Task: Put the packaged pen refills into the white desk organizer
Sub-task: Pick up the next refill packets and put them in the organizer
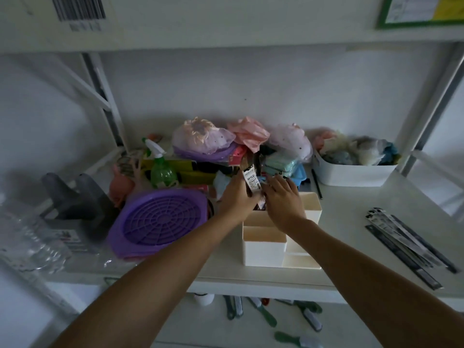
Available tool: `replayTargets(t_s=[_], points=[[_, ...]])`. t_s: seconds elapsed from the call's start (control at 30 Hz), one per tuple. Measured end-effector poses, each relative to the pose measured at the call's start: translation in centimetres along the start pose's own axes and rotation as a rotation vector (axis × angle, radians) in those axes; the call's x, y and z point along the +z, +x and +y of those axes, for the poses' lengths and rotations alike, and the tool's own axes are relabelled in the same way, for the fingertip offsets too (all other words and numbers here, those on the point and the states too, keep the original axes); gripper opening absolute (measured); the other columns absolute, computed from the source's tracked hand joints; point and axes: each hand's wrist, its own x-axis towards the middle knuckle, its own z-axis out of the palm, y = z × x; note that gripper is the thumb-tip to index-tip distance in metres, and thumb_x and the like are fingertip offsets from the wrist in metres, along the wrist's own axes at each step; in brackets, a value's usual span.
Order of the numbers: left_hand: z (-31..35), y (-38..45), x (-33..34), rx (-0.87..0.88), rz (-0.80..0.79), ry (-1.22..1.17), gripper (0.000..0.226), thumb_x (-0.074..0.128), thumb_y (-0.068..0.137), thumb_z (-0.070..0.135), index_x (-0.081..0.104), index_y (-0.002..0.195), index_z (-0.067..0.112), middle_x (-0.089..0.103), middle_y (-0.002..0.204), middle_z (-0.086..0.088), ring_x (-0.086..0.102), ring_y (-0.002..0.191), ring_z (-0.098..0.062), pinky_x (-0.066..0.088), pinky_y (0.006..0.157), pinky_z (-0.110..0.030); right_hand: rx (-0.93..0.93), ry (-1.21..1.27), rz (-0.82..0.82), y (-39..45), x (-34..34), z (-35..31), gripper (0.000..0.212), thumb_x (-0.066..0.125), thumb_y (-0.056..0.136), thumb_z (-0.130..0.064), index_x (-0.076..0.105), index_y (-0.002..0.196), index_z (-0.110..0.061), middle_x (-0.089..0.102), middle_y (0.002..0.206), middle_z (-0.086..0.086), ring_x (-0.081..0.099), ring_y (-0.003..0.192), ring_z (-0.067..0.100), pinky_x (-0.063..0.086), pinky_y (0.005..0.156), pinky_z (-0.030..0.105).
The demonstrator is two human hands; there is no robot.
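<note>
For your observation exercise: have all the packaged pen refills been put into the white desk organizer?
No: several packaged pen refills lie on the table, right of the white desk organizer.

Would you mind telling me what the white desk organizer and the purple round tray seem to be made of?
The white desk organizer looks like matte moulded plastic: thin, even walls. The purple round tray also looks plastic, with a moulded grid and slight sheen.

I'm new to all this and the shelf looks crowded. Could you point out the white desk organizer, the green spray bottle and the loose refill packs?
white desk organizer (263,249), head view, front wall of its near compartment.
green spray bottle (163,173), head view, its green body.
loose refill packs (406,243), head view, middle of the pile.
</note>
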Motion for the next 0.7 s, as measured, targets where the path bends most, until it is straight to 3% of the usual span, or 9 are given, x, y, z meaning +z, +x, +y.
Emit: replayTargets(t_s=[0.1,0.17,0.27,0.37,0.4,0.47,0.53,0.63,0.7], points=[[1.6,-0.6,0.7,0.257,0.052,-0.037,0.067,0.058,0.083,0.006,0.026,0.143,0.009,0.038,0.145,-0.020,0.041,0.130,-0.028,0.037,0.103,-0.024,0.002,0.014,-0.077,0.4,0.7,0.5,0.044,0.046,0.086,-0.012,0.048,0.130,-0.011,0.045,0.143,0.009,0.023,0.142,0.027,0.011,0.118,0.043],[2.4,-0.8,1.9,0.346,0.131,-0.053,0.058,0.052,0.088,0.004,0.031,0.142,0.010,0.045,0.142,-0.018,0.047,0.128,-0.029,0.039,0.106,-0.033,-0.055,0.010,-0.088,0.9,0.4,0.8,0.044,0.049,0.086,-0.015,0.049,0.130,-0.013,0.051,0.139,0.009,0.020,0.143,0.030,0.008,0.120,0.046],[2.0,-0.6,3.6,0.320,0.121,0.070,0.043,0.054,0.088,0.007,0.052,0.130,0.014,0.057,0.132,-0.016,0.052,0.124,-0.033,0.046,0.102,-0.049,-0.115,0.051,0.109,0.1,0.1,2.2,0.036,0.063,0.073,0.000,0.066,0.108,-0.004,0.066,0.119,0.016,0.032,0.133,0.047,0.021,0.109,0.062],[0.9,-0.8,5.5,0.243,0.130,0.462,0.038,0.055,0.083,0.027,0.061,0.120,0.031,0.060,0.133,-0.005,0.054,0.125,-0.023,0.051,0.100,-0.039,0.059,0.281,0.242,-2.0,0.7,4.8,0.048,0.051,0.075,0.013,0.057,0.119,-0.006,0.052,0.137,0.016,0.029,0.136,0.041,0.027,0.109,0.060],[0.5,-1.0,5.8,0.221,0.125,0.553,0.040,0.051,0.080,0.028,0.062,0.119,0.032,0.061,0.130,-0.005,0.057,0.121,-0.022,0.052,0.095,-0.037,0.129,0.371,0.259,-2.5,0.9,5.8,0.048,0.046,0.079,0.012,0.054,0.123,-0.007,0.046,0.141,0.016,0.026,0.138,0.038,0.026,0.112,0.058],[-0.4,-1.3,6.5,0.215,0.105,0.668,0.052,0.050,0.082,0.021,0.047,0.134,0.027,0.044,0.145,-0.011,0.042,0.134,-0.028,0.041,0.107,-0.041,0.243,0.468,0.276,-3.2,1.0,8.8,0.043,0.043,0.085,0.007,0.050,0.125,-0.006,0.044,0.142,0.018,0.026,0.138,0.036,0.021,0.115,0.053],[-0.5,-1.5,6.6,0.181,0.036,0.601,0.057,0.042,0.090,0.022,0.027,0.144,0.023,0.021,0.156,-0.010,0.019,0.144,-0.029,0.019,0.117,-0.045,0.356,0.372,0.161,-4.4,1.1,13.3,0.041,0.046,0.089,-0.004,0.046,0.129,-0.009,0.041,0.144,0.016,0.026,0.139,0.032,0.017,0.115,0.048],[2.3,-1.4,6.5,0.172,0.316,0.649,0.062,0.034,0.081,0.035,0.035,0.141,0.020,0.041,0.148,-0.011,0.041,0.134,-0.028,0.031,0.108,-0.051,0.544,0.133,-0.224,-6.4,1.3,20.6,0.051,0.053,0.087,-0.035,0.039,0.133,-0.017,0.032,0.148,0.015,0.023,0.139,0.032,0.021,0.114,0.050],[6.1,-0.9,7.9,0.158,0.435,0.636,0.067,0.039,0.076,0.036,0.035,0.141,0.021,0.044,0.145,-0.010,0.042,0.131,-0.029,0.030,0.107,-0.051,0.675,0.112,-0.437,-7.9,1.2,24.6,0.069,0.059,0.080,-0.047,0.035,0.134,-0.011,0.032,0.144,0.020,0.026,0.134,0.038,0.024,0.111,0.052]])
